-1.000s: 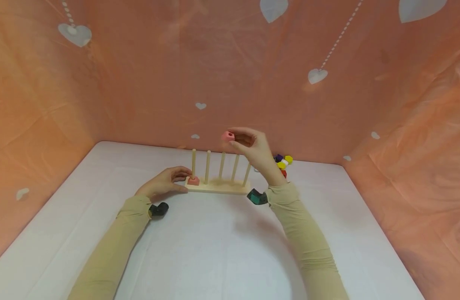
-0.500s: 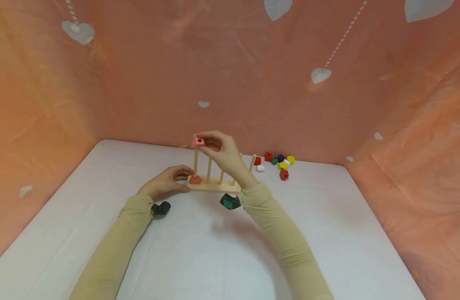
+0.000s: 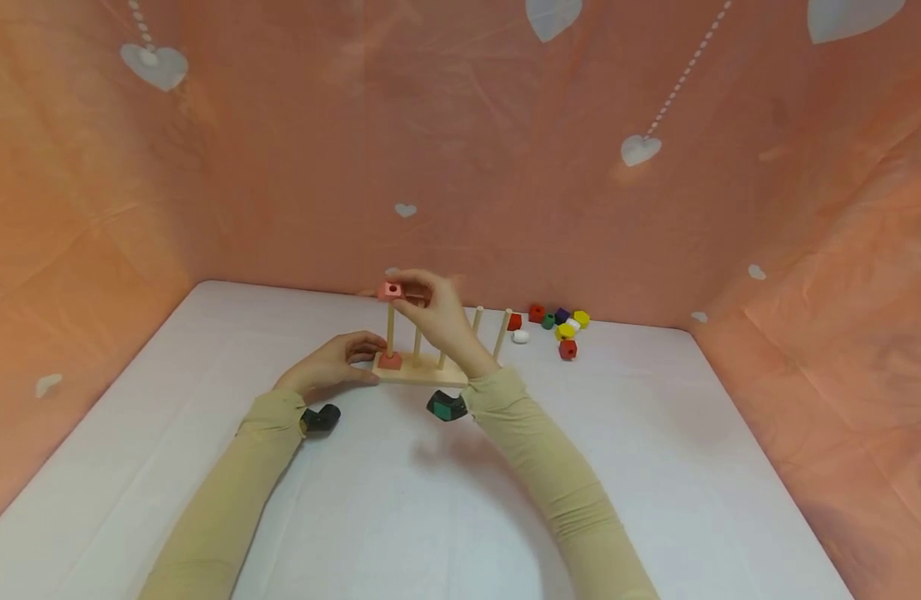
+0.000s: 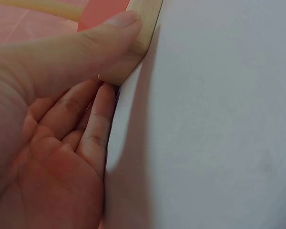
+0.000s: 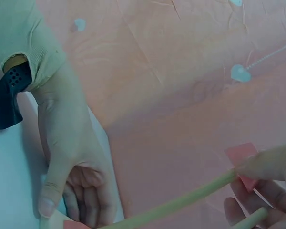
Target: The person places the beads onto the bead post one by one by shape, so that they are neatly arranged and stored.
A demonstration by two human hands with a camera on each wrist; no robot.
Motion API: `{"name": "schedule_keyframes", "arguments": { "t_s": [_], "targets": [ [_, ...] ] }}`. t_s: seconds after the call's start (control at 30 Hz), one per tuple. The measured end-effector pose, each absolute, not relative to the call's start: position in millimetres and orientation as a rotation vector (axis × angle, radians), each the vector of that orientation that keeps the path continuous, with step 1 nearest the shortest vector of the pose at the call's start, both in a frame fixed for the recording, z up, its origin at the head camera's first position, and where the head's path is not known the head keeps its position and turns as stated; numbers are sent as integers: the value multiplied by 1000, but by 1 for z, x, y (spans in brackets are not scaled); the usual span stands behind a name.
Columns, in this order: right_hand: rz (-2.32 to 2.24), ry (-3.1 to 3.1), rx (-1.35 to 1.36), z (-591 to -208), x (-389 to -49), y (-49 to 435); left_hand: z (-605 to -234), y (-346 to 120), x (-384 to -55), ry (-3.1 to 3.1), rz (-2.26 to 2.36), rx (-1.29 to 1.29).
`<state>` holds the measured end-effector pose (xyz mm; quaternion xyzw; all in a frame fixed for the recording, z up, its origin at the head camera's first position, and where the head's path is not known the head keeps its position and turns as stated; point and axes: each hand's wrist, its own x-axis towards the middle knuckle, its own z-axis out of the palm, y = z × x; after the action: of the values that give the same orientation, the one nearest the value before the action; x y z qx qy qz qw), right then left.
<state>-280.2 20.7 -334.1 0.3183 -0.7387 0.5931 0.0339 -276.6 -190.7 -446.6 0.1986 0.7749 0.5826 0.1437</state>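
My right hand (image 3: 436,312) pinches a pink bead (image 3: 390,291) between thumb and fingers, right at the tip of the leftmost peg (image 3: 391,327). The bead's hole shows dark on the side facing up. At the foot of that same peg another pink bead (image 3: 390,362) sits on the wooden peg stand's base (image 3: 422,375). My left hand (image 3: 331,364) grips the base's left end, its thumb (image 4: 105,40) on the front edge and its fingers behind. In the right wrist view the peg (image 5: 181,202) meets the held bead (image 5: 243,155). My right forearm overlaps part of the stand.
Right of the stand lie loose beads: red (image 3: 568,350), yellow (image 3: 565,332), white (image 3: 521,337), green (image 3: 548,320) and dark blue (image 3: 562,317). The white table (image 3: 370,517) meets a pink curtain (image 3: 468,167) behind and at both sides.
My right hand has carried the pink bead left from above the stand's middle to the leftmost peg, then slightly lower. The left hand has stayed at the base.
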Motion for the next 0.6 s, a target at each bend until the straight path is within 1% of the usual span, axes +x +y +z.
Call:
{"name": "schedule_keyframes", "arguments": {
  "t_s": [0.33,0.6],
  "targets": [
    [1843,-2297,982,-343,-284,18,-446,-193,-279,2269,1655,600],
    [1868,-2263,933,-362,-285,13,-447,-192,-277,2223,1687,540]
  ]
}}
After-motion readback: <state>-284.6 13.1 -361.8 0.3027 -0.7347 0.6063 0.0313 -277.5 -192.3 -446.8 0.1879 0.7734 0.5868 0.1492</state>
